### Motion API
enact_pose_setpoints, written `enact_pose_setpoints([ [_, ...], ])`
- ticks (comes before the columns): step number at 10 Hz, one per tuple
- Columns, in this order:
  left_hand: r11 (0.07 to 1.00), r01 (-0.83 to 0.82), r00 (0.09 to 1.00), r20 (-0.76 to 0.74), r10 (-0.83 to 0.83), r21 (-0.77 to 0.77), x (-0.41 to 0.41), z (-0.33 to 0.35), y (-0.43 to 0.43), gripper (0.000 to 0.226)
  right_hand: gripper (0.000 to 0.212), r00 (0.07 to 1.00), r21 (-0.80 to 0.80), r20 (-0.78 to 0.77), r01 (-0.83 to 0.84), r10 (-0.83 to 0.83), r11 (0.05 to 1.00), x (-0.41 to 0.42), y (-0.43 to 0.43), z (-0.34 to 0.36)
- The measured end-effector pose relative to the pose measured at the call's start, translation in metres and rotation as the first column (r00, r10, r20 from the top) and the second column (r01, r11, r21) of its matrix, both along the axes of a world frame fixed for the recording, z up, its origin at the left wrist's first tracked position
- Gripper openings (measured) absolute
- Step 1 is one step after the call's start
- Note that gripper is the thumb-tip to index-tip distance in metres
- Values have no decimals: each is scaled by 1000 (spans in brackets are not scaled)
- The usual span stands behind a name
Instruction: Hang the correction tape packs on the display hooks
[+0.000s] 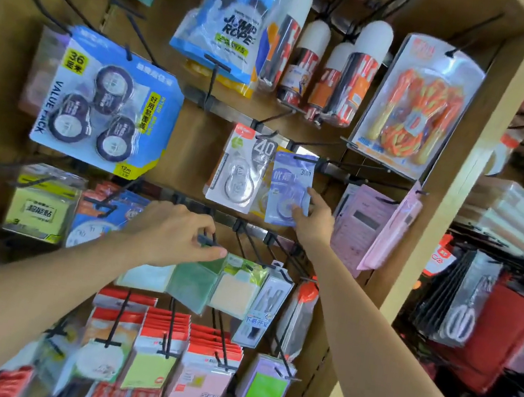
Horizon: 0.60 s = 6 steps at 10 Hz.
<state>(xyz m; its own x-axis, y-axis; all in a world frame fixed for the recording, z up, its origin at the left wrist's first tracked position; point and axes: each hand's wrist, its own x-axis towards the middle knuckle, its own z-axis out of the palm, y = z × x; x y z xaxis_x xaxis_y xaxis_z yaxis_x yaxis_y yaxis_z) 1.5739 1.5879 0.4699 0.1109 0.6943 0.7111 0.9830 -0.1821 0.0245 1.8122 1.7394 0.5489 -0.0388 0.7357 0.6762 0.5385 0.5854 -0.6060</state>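
A pale purple correction tape pack (290, 182) hangs on a black hook (307, 159) in the middle of the display. My right hand (313, 218) grips its lower right corner. To its left hangs a white correction tape pack marked 40 (239, 167). A big blue value pack with three tapes (104, 103) hangs at the upper left. My left hand (176, 236) pinches the tip of a black hook (210, 241) in the row below, over green sticky-note packs (197, 280).
Jump ropes (416, 109) and tall cans (357, 76) hang above. Pink calculators (368, 228) hang at the right, red-topped sticky-note packs (156, 349) below. The wooden side wall (452, 192) of the display stands at the right, with more racks beyond it.
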Motion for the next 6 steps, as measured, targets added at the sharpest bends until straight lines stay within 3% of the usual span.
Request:
enact_pose_setpoints([
  [1, 1000, 8, 1000, 7, -8, 17, -1, -1, 2, 97, 58, 995, -22, 83, 53, -51, 998, -5, 7, -1],
  [2, 1000, -7, 1000, 9, 7, 8, -1, -2, 2, 98, 65, 963, -77, 265, 81, -58, 994, -6, 1, -5],
  [3, 1000, -21, 1000, 17, 21, -13, -1, -4, 3, 93, 63, 872, -115, 490, 93, -25, 989, 2, -12, -14],
  [5, 998, -59, 998, 23, 60, -37, 0, -1, 0, 91, 28, 694, -56, 720, 72, -9, 996, 30, -57, -23],
  [6, 999, -49, 999, 21, 49, -24, 6, 6, -6, 90, 25, 629, 8, 777, 36, -29, 999, 46, -87, -22],
])
